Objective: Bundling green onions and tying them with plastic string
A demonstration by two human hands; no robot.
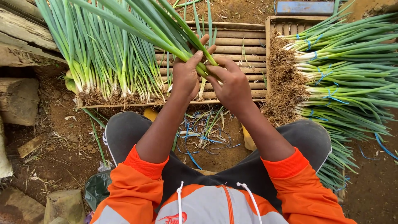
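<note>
Hands are gripping a bunch of green onions [182, 49] over a slatted wooden rack [236, 41], left hand [185, 76] and right hand [232, 85] both clasping its stalks.

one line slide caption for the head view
Both hands, left hand and right hand, grip a green onion bunch over a slatted rack.

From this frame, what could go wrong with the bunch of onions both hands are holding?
Both hands, left and right, pinch the bunch low on the stalks while the long leaves lean far left, so stalks could bend or snap. Loose stalks might slip down into the trimmings on the soil.
</note>
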